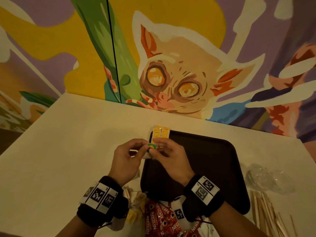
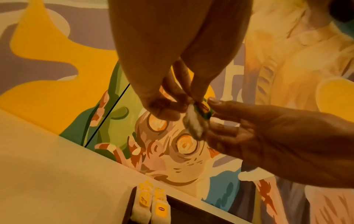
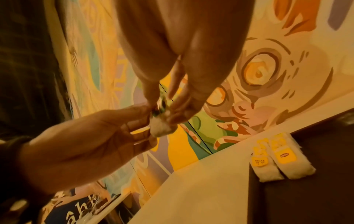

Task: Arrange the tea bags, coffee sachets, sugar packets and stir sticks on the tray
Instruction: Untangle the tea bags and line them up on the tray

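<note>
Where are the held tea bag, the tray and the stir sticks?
held tea bag (image 2: 193, 121): left wrist view, its white pouch.
tray (image 1: 205, 159): head view, bare dark floor.
stir sticks (image 1: 263, 207): head view, the pile's middle.

The lighting was dim and warm, casting a yellow-orange tint over every view. The head view bent straight lines near its edges. Both wrist views were soft and grainy, with the nearest skin blurred. Faint shadows lay on the surface (image 1: 71, 134) beneath the hands.
</note>
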`<state>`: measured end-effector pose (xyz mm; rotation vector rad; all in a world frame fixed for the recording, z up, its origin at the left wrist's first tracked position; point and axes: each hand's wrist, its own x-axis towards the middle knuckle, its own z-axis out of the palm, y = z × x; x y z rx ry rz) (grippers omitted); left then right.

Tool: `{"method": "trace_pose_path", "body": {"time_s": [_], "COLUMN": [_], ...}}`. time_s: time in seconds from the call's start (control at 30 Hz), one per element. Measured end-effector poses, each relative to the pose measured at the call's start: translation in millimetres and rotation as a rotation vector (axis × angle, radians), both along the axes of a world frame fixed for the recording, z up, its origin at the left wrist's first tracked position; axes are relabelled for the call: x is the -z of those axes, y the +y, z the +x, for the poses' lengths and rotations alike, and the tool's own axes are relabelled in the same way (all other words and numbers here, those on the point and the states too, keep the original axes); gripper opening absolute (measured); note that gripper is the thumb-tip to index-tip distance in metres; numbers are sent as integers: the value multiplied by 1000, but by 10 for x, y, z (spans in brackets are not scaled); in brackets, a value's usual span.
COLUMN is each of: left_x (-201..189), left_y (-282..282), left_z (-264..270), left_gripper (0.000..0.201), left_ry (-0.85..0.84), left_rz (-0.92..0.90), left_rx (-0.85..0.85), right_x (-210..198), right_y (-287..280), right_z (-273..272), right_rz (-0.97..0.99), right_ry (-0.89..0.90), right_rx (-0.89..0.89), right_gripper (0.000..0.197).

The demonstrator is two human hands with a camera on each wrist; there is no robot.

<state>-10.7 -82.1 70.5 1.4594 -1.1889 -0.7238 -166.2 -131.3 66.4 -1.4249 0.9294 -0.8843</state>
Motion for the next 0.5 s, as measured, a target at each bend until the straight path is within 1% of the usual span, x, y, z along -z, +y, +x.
{"method": "trace_pose_path", "body": {"time_s": [0.07, 0.13, 0.2, 0.27, 0.37, 0.5], "left_x": [-3, 7, 39, 64, 47, 29], "left_y": [4, 7, 1, 2, 15, 7], "left_z": [4, 19, 42, 64, 84, 107], "left_gripper": [10, 10, 11, 13, 24, 27], "left_ry": [-7, -15, -47, -123, -247, -315], "left_rz": [-11, -22, -26, -42, -92, -94], "left_rx": [9, 11, 12, 8, 1, 6], "right_x": [-23, -28, -21, -9, -16, -54], "right_y": [5, 13, 19, 20, 12, -4], "right_z": [-1, -8, -20, -49, -117, -196], "right_rz": [-17, -34, -40, -42, -49, -58], "right_ry": [-7, -1, 0, 19, 52, 67], "right_rx": [17, 56, 67, 63, 62, 48], "right_gripper": [18, 13, 13, 12, 11, 16]}}
